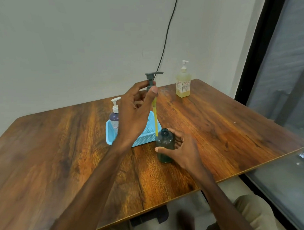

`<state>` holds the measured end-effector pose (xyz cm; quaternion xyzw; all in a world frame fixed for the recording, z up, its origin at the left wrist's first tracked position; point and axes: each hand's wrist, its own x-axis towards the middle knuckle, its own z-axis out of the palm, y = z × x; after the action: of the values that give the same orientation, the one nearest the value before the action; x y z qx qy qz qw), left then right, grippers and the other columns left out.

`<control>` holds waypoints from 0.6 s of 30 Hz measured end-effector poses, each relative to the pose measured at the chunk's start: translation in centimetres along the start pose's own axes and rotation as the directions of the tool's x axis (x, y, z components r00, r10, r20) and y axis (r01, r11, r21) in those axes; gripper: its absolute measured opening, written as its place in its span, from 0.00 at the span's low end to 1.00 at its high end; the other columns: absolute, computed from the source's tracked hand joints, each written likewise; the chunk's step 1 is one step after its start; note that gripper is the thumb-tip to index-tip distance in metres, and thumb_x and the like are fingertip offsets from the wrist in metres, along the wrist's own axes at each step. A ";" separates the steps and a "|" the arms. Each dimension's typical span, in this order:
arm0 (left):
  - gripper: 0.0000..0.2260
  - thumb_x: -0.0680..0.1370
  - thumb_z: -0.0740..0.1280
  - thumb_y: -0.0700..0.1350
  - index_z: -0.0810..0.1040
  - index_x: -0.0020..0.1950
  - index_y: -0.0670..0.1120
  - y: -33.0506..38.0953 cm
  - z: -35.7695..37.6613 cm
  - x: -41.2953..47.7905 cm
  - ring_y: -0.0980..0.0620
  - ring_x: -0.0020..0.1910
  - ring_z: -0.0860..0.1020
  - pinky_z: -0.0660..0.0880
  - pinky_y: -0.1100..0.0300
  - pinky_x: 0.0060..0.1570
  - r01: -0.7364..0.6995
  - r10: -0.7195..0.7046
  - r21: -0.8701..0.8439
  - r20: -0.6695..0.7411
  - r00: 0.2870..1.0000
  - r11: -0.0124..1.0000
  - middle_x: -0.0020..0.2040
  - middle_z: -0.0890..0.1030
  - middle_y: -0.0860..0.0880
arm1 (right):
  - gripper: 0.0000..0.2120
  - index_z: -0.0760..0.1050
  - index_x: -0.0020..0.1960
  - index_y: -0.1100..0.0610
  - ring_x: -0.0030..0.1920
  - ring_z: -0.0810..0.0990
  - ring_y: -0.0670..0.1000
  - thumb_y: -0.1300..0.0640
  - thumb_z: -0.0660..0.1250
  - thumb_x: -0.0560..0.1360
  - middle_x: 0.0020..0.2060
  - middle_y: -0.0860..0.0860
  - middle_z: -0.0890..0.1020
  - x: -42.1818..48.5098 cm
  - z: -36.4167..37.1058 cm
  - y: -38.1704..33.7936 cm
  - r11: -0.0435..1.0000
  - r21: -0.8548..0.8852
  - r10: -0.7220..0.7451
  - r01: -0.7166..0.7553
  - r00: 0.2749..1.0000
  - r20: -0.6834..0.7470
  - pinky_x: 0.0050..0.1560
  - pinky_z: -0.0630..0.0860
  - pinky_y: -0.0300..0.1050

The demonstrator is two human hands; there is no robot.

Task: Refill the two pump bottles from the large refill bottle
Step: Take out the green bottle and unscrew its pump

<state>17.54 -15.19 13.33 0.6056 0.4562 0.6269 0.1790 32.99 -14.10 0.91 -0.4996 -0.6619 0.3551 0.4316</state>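
Note:
A dark green translucent pump bottle stands upright on the table with its neck uncapped. My right hand is wrapped around its body. My left hand holds the grey pump head lifted well above the bottle, and the yellow-coated dip tube hangs down with its tip just beside the neck. A purple pump bottle with a white pump stands in the blue basket. At the far right corner stands a bottle of yellow liquid with a white pump.
The wooden table ends at a rounded right corner next to a dark-framed window. A black cable runs down the wall behind the table. My knees show below the front edge.

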 end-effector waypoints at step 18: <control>0.18 0.78 0.69 0.61 0.84 0.60 0.51 -9.1 -0.2 -6.2 0.61 0.42 0.82 0.76 0.69 0.40 0.235 -0.383 0.535 0.183 0.905 0.811 0.49 0.86 0.57 | 0.42 0.73 0.71 0.50 0.61 0.78 0.40 0.43 0.82 0.61 0.65 0.44 0.79 0.1 -3.6 1.1 0.996 -0.086 0.006 -0.008 1.000 -0.018 0.59 0.77 0.39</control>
<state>15.59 -15.33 2.47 0.6308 0.6659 0.3556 0.1792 36.70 -13.57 1.34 -0.5231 -0.6709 0.3235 0.4142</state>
